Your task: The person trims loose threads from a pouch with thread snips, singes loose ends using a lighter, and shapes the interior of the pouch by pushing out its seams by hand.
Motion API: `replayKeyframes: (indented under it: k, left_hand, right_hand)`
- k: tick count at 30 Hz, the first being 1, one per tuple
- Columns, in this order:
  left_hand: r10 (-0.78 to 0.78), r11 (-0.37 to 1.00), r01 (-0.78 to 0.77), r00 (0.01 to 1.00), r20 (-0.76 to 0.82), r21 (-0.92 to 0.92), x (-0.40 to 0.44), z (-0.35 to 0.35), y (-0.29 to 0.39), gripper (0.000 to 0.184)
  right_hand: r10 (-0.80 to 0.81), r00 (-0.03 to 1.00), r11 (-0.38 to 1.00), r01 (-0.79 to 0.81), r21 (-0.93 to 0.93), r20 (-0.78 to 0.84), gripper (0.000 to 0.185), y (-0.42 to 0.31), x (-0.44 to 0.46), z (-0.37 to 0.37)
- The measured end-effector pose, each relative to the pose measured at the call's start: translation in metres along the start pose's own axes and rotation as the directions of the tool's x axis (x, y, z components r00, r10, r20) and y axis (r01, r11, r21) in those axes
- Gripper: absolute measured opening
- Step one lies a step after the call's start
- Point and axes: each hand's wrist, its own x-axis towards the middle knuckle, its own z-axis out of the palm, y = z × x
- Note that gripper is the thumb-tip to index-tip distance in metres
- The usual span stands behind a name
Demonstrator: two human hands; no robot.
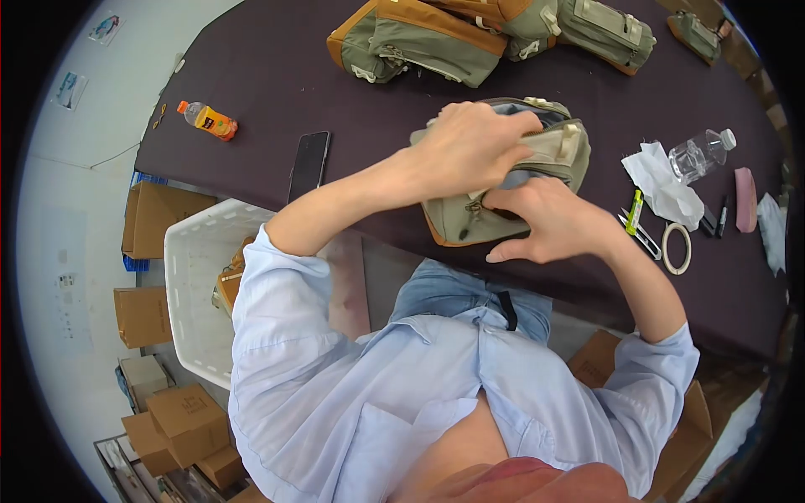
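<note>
The left hand [465, 147] is reaching over the open bag [453, 222] on the worktop [260, 50]; the right hand [558, 214] is curling at its opening, thumb spread. Whether the fingers are gripping, one cannot tell; steadying the bag should be helping.

On my feed I see a pale wall [54, 193] with small pictures [69, 90] on it, cardboard boxes [189, 419] piled nearby, and a dark-covered table [268, 75].
</note>
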Motion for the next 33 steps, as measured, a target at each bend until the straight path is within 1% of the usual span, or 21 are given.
replayKeyframes:
  k: [1, 2, 4, 5, 6, 7, 9, 10, 13, 16, 19, 21, 22, 24, 25, 27, 28, 29, 30, 32, 33]
  left_hand:
    - [-0.013, 1.000, 0.012, 1.000, 0.020, 0.025, -0.002, 0.001, 0.004, 0.024]
    - [-0.026, 0.999, 0.024, 0.999, 0.040, 0.048, -0.003, 0.002, 0.007, 0.025]
    - [-0.016, 0.999, 0.016, 1.000, 0.023, -0.031, -0.005, 0.008, 0.000, 0.021]
    - [-0.007, 0.998, 0.007, 1.000, 0.003, -0.068, -0.006, 0.009, -0.003, 0.020]
    - [0.000, 0.994, -0.002, 1.000, -0.017, -0.105, -0.007, 0.011, -0.005, 0.019]
    - [0.001, 0.993, -0.004, 0.999, -0.033, -0.116, -0.009, 0.013, -0.006, 0.019]
    - [0.001, 0.991, -0.010, 0.998, -0.065, -0.133, -0.012, 0.014, -0.008, 0.018]
    - [0.014, 0.992, -0.020, 0.999, -0.051, -0.125, -0.013, 0.013, -0.008, 0.018]
    - [0.043, 0.992, -0.046, 0.999, -0.026, -0.120, -0.016, 0.010, -0.006, 0.020]
    - [0.056, 0.987, -0.060, 0.998, -0.033, -0.147, -0.015, 0.012, -0.008, 0.020]
    - [0.057, 0.990, -0.059, 0.998, -0.014, -0.127, -0.016, 0.017, -0.009, 0.020]
    - [0.055, 0.996, -0.054, 0.998, 0.011, -0.068, -0.022, 0.016, -0.003, 0.020]
    - [0.030, 0.996, -0.027, 0.999, 0.029, -0.088, -0.021, 0.015, -0.003, 0.020]
    - [-0.021, 0.992, 0.029, 0.998, 0.063, -0.121, -0.018, 0.010, -0.006, 0.021]
    - [0.000, 0.991, 0.007, 0.999, 0.053, -0.134, -0.018, 0.010, -0.009, 0.023]
    - [0.042, 0.986, -0.036, 0.999, 0.031, -0.162, -0.016, 0.010, -0.015, 0.027]
    - [0.030, 0.984, -0.022, 0.999, 0.038, -0.179, -0.016, 0.009, -0.016, 0.028]
    - [0.021, 0.980, -0.012, 0.999, 0.046, -0.196, -0.015, 0.007, -0.016, 0.028]
    - [0.014, 0.977, -0.002, 0.998, 0.054, -0.213, -0.013, 0.005, -0.016, 0.029]
    - [0.004, 0.969, 0.014, 0.997, 0.075, -0.246, -0.010, 0.006, -0.017, 0.030]
    - [0.013, 0.964, 0.006, 0.997, 0.072, -0.267, -0.009, 0.008, -0.017, 0.030]
  right_hand:
    - [-0.200, 0.971, 0.976, 0.209, 0.056, -0.134, 0.061, 0.023, 0.009, 0.013]
    - [-0.257, 0.960, 0.956, 0.269, 0.116, -0.107, 0.061, 0.031, 0.021, 0.014]
    - [-0.205, 0.977, 0.968, 0.194, 0.160, 0.051, 0.063, 0.037, 0.029, 0.016]
    - [-0.085, 0.984, 0.987, 0.062, 0.147, 0.155, 0.060, 0.028, 0.032, 0.014]
    - [0.037, 0.966, 0.990, -0.070, 0.122, 0.256, 0.057, 0.014, 0.035, 0.008]
    - [0.157, 0.923, 0.977, -0.197, 0.082, 0.352, 0.054, 0.007, 0.036, 0.006]
    - [0.127, 0.933, 0.981, -0.169, 0.096, 0.338, 0.053, 0.007, 0.037, 0.008]
    - [0.110, 0.937, 0.983, -0.152, 0.102, 0.332, 0.053, 0.008, 0.037, 0.009]
    - [0.041, 0.968, 0.995, -0.017, -0.098, 0.246, 0.051, 0.006, 0.034, 0.017]
    - [0.021, 0.980, 1.000, -0.021, 0.000, 0.198, 0.050, 0.012, 0.032, 0.021]
    - [0.148, 0.946, 0.988, -0.132, -0.074, 0.290, 0.050, 0.009, 0.045, 0.030]
    - [-0.016, 0.988, 1.000, 0.014, 0.014, 0.155, 0.049, 0.029, 0.047, 0.046]
    - [-0.098, 0.992, 0.994, 0.094, 0.050, 0.083, 0.049, 0.037, 0.047, 0.052]
    - [-0.010, 0.987, 1.000, 0.006, 0.025, 0.162, 0.046, 0.022, 0.038, 0.034]
    - [0.034, 0.979, 0.999, -0.036, 0.008, 0.203, 0.045, 0.013, 0.033, 0.023]
    - [-0.013, 0.983, 0.997, 0.026, -0.069, 0.183, 0.046, 0.004, 0.021, 0.009]
    - [-0.035, 0.984, 0.993, 0.054, -0.104, 0.174, 0.046, 0.001, 0.014, 0.006]
    - [0.009, 0.989, 0.979, 0.020, -0.203, 0.144, 0.045, 0.001, 0.008, 0.005]
    - [0.132, 0.977, 0.930, -0.063, -0.361, 0.168, 0.040, -0.001, 0.007, 0.002]
    - [0.372, 0.914, 0.741, -0.189, -0.645, 0.159, 0.032, -0.004, 0.010, -0.001]
    - [0.384, 0.907, 0.697, -0.161, -0.699, 0.174, 0.028, 0.001, 0.014, 0.003]
